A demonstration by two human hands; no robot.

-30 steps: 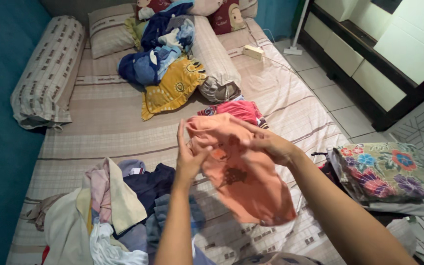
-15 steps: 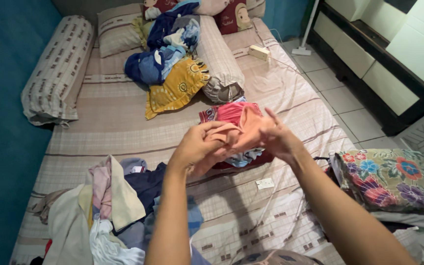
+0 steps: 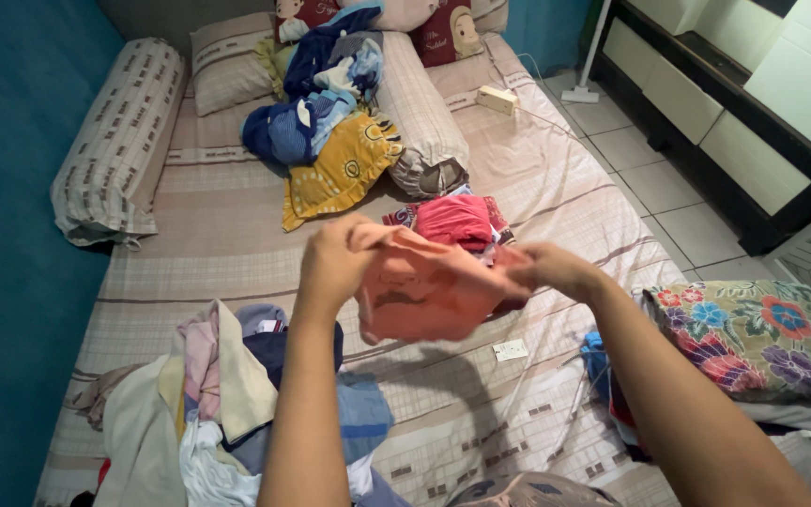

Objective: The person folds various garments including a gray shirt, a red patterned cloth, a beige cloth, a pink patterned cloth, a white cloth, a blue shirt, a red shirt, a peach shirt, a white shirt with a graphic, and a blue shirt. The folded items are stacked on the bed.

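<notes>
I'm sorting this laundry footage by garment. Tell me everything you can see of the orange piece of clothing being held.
The orange garment is soft, thin cloth, salmon-orange, with a faint darker print on its front. It is folded or bunched, stretched sideways in the air above the striped bed. The left hand grips its left top edge and the right hand pinches its right end. Its lower edge hangs free, touching nothing else. Its kind cannot be told.

Your left hand (image 3: 330,258) and right hand (image 3: 548,268) hold a shirt (image 3: 424,291) above the bed (image 3: 218,239). Behind it lies a folded stack (image 3: 457,221); a clothes heap (image 3: 227,394) sits at your near left. A bolster (image 3: 114,141) lines the bed's left edge, with a floral bundle (image 3: 753,338) to your right.
</notes>
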